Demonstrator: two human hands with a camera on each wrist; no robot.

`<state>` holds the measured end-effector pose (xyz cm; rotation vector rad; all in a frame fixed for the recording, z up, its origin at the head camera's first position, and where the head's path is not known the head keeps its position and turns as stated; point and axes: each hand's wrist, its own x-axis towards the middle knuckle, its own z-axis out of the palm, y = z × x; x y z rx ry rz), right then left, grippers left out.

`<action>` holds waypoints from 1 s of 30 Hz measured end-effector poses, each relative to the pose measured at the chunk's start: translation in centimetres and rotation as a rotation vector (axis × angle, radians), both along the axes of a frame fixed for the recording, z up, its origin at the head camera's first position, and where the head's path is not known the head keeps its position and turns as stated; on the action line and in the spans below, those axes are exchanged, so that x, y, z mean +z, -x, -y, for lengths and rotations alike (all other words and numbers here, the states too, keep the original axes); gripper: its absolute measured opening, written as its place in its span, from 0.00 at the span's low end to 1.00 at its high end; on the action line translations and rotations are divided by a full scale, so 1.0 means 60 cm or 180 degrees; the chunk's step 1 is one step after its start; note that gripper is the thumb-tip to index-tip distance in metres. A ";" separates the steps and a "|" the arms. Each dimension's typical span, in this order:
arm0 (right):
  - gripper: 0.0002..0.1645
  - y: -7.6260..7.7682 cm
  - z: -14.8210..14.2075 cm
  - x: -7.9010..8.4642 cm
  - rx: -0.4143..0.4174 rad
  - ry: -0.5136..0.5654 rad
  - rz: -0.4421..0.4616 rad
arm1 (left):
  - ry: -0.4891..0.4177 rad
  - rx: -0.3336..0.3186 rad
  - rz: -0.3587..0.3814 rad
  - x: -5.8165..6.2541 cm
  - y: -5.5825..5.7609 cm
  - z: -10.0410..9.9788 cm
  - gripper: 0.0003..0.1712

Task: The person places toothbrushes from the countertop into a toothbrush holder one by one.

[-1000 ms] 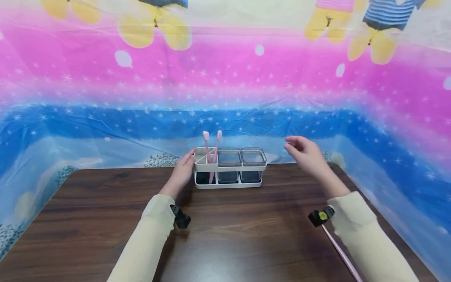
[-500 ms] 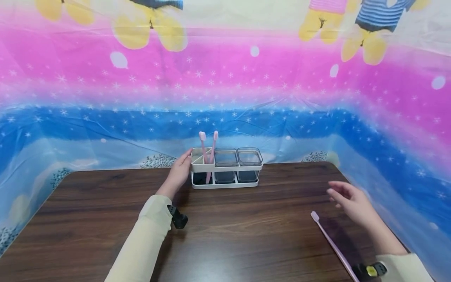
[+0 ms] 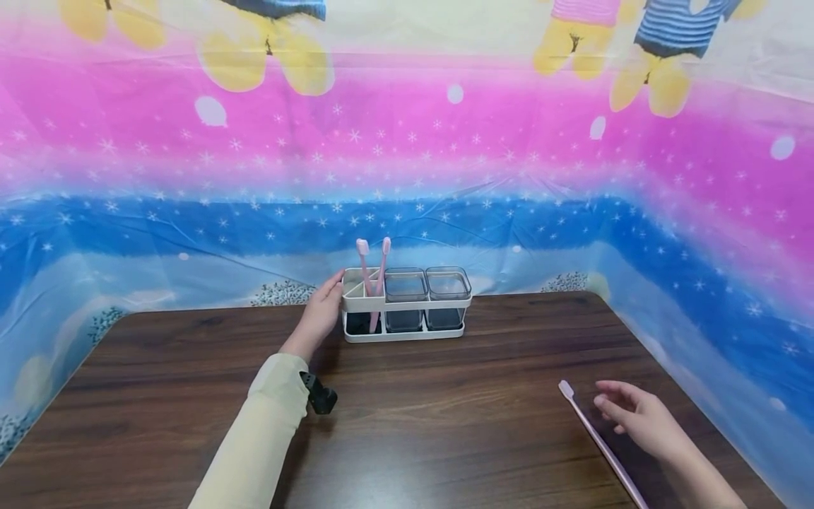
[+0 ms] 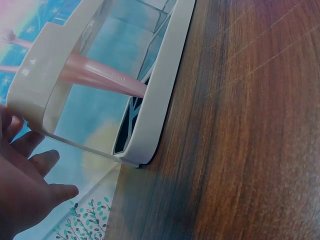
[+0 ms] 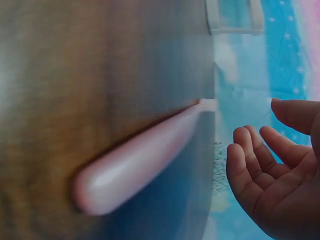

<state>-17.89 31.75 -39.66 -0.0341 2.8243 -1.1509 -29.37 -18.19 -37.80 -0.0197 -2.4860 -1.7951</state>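
Observation:
A white holder (image 3: 407, 303) stands near the table's back edge, with two pink toothbrushes (image 3: 363, 265) upright in its left section. My left hand (image 3: 321, 311) touches the holder's left end; in the left wrist view its fingers (image 4: 46, 161) are spread and fairly straight, with the upper ones at the rim. A third pink toothbrush (image 3: 600, 442) lies on the table at the right, its head pointing toward the back. Just right of it hovers my right hand (image 3: 645, 417), fingers loosely bent and holding nothing. In the right wrist view this toothbrush (image 5: 135, 162) lies apart from the hand.
Two clear cups (image 3: 405, 283) sit side by side in the holder's middle and right sections. The dark wooden table (image 3: 407, 410) spreads in front. A patterned cloth (image 3: 407, 141) hangs behind and along the sides.
My right hand has come from the holder's right side, toward me and rightward, to beside the lying toothbrush. My left hand has stayed at the holder. The head view has shifted slightly.

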 end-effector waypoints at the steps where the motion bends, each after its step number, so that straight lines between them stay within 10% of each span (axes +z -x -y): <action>1: 0.31 -0.002 -0.001 -0.003 0.0005 -0.0014 0.0044 | -0.0004 -0.0002 -0.0004 0.000 0.000 0.000 0.28; 30: 0.21 0.011 0.022 -0.023 0.0332 -0.0918 0.0268 | -0.0028 -0.0028 0.0029 -0.003 0.002 0.002 0.28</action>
